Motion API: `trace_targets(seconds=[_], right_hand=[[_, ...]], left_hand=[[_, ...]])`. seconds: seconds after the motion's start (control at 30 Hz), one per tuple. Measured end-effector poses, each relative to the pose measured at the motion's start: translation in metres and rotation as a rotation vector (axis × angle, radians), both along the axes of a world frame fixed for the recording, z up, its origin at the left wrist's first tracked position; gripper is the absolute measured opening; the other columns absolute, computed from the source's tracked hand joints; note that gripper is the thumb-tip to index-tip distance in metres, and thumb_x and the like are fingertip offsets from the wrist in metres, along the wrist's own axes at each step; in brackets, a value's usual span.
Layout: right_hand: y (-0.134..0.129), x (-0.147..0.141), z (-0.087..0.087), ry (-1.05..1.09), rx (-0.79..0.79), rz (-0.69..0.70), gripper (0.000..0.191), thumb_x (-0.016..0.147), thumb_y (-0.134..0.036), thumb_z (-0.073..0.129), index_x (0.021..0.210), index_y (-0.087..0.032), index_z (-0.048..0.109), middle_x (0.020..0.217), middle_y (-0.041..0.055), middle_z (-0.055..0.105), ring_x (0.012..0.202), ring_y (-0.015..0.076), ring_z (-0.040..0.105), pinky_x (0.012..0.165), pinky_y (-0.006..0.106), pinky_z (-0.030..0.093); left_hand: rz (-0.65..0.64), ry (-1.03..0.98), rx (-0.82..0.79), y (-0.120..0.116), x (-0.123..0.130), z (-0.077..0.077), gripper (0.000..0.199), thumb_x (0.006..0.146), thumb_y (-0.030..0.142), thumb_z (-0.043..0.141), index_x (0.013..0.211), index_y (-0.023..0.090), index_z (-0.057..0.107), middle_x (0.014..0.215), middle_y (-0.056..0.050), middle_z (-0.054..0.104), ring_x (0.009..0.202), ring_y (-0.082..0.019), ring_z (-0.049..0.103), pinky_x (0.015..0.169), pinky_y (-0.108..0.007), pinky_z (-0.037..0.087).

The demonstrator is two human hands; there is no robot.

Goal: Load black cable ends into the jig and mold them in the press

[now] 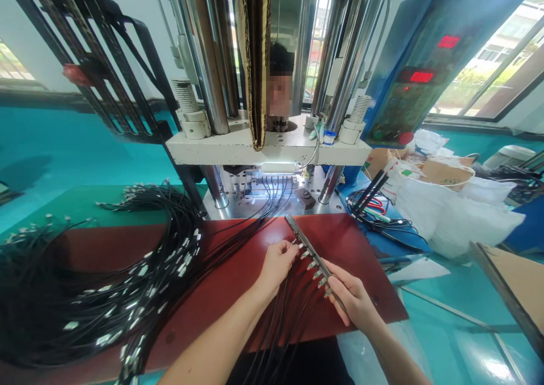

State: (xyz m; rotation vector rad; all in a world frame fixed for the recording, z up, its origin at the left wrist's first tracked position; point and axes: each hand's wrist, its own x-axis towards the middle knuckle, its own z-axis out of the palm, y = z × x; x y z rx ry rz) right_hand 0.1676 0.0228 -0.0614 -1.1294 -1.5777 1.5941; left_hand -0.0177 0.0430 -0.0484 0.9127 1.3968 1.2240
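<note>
My right hand (352, 295) grips the lower end of a dark metal bar (312, 253), which slants up and to the left above the red-brown board. Several small metal connectors (317, 273) stick out along the bar's left edge, with black cables (280, 311) hanging from them towards my lap. Near the bar's upper end, my left hand (278, 261) pinches a cable connector (294, 241) against the same edge. Whether that connector sits fully in the bar, I cannot tell. Under the press, a lit metal fixture (272, 185) holds another row of cables.
A large bundle of black cables (178, 249) covers the left of the red-brown board (361, 249). The press plate (238, 150) spans ahead, between steel columns. Right are a blue control box (425, 51), red-handled scissors (376, 205) and white bags (459, 215).
</note>
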Motion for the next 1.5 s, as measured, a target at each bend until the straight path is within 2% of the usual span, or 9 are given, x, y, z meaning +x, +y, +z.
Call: trace_targets(seconds=[0.13,0.33,0.47,0.63,0.73,1.1,1.33,1.5], right_hand=[[0.001,-0.003,0.003,-0.079,-0.002,0.004,0.06,0.083,-0.051,0.044,0.13,-0.013,0.04,0.054,-0.0024,0.055,0.026,0.0056,0.039,0.026,0.017,0.025],[0.001,-0.004,0.003,-0.07,-0.003,0.018,0.058,0.084,-0.048,0.043,0.129,-0.013,0.04,0.055,-0.0015,0.055,0.026,0.0052,0.039,0.027,0.016,0.024],[0.002,-0.001,0.002,-0.019,-0.001,-0.001,0.055,0.086,-0.047,0.041,0.129,-0.012,0.04,0.059,0.0009,0.059,0.026,0.0035,0.038,0.028,0.016,0.023],[0.004,0.001,0.001,-0.014,-0.026,0.016,0.058,0.085,-0.048,0.042,0.129,-0.012,0.039,0.058,0.0002,0.058,0.026,0.0042,0.038,0.028,0.017,0.026],[0.005,0.001,0.002,-0.026,-0.042,0.035,0.059,0.084,-0.049,0.044,0.13,-0.012,0.04,0.058,0.0004,0.058,0.026,0.0039,0.036,0.027,0.017,0.024],[0.004,-0.002,0.009,-0.1,-0.024,0.062,0.059,0.083,-0.049,0.044,0.13,-0.013,0.041,0.052,-0.0022,0.054,0.026,0.0052,0.038,0.026,0.015,0.022],[0.004,-0.003,0.005,-0.092,-0.008,0.062,0.058,0.084,-0.049,0.043,0.13,-0.014,0.041,0.057,-0.0003,0.057,0.026,0.0038,0.037,0.024,0.014,0.022],[0.001,-0.008,0.004,-0.198,0.08,0.055,0.058,0.083,-0.049,0.043,0.13,-0.015,0.04,0.049,-0.0045,0.05,0.026,0.0059,0.038,0.024,0.016,0.027]], left_hand=[[-0.005,-0.112,-0.043,0.0,-0.001,0.005,0.027,0.062,0.038,0.055,0.053,0.018,0.038,0.039,0.01,0.032,0.034,-0.003,0.021,0.037,-0.018,0.015],[-0.015,-0.08,-0.015,-0.003,-0.004,0.007,0.028,0.066,0.041,0.054,0.059,0.018,0.041,0.041,0.01,0.033,0.032,-0.003,0.023,0.034,-0.016,0.016],[0.093,-0.141,0.0,-0.003,-0.007,0.002,0.025,0.071,0.044,0.047,0.071,0.02,0.04,0.05,0.009,0.043,0.031,-0.004,0.027,0.031,-0.016,0.018],[0.061,-0.019,0.019,0.0,-0.012,-0.007,0.028,0.071,0.041,0.049,0.059,0.018,0.041,0.045,0.008,0.036,0.033,-0.003,0.027,0.034,-0.016,0.019],[0.055,0.016,0.023,0.002,-0.012,-0.007,0.03,0.071,0.04,0.051,0.056,0.017,0.04,0.044,0.008,0.035,0.036,-0.004,0.029,0.036,-0.016,0.021],[0.018,-0.095,-0.035,0.002,-0.015,0.005,0.029,0.064,0.039,0.053,0.053,0.019,0.036,0.037,0.01,0.028,0.033,-0.003,0.021,0.038,-0.017,0.013],[0.026,-0.044,0.02,0.003,-0.015,0.002,0.029,0.064,0.04,0.053,0.054,0.017,0.039,0.042,0.009,0.032,0.037,-0.003,0.023,0.04,-0.017,0.017],[0.023,-0.017,0.033,0.009,-0.016,-0.006,0.026,0.065,0.037,0.052,0.055,0.017,0.04,0.043,0.009,0.033,0.039,-0.004,0.025,0.042,-0.018,0.018]])
